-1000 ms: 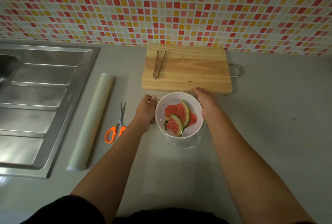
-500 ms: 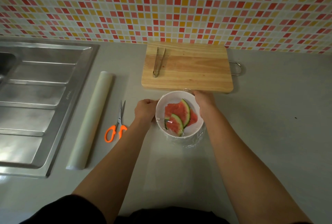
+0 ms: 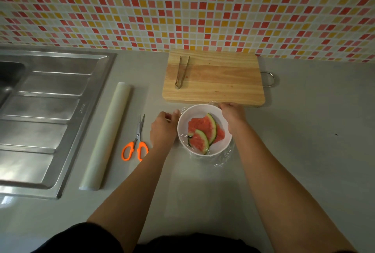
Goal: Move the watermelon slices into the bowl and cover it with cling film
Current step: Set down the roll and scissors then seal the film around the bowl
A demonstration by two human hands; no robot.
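A white bowl [image 3: 183,119] stands on the grey counter just in front of the wooden cutting board [image 3: 221,78]. Watermelon slices [image 3: 202,131] with green rind lie inside it under a sheet of cling film [image 3: 222,160] that is stretched over the top and bunches at the bowl's near right side. My left hand [image 3: 163,128] presses against the bowl's left wall, fingers curled on the film. My right hand [image 3: 233,114] holds the film at the far right rim.
A cling film roll [image 3: 107,133] lies left of the bowl, orange-handled scissors [image 3: 137,141] between them. Metal tongs [image 3: 181,72] rest on the board. A steel sink drainer [image 3: 40,114] fills the left side. A tiled wall stands behind.
Both hands have slid slightly along the bowl's rim, the right one toward the far edge. The bowl stays where it was.
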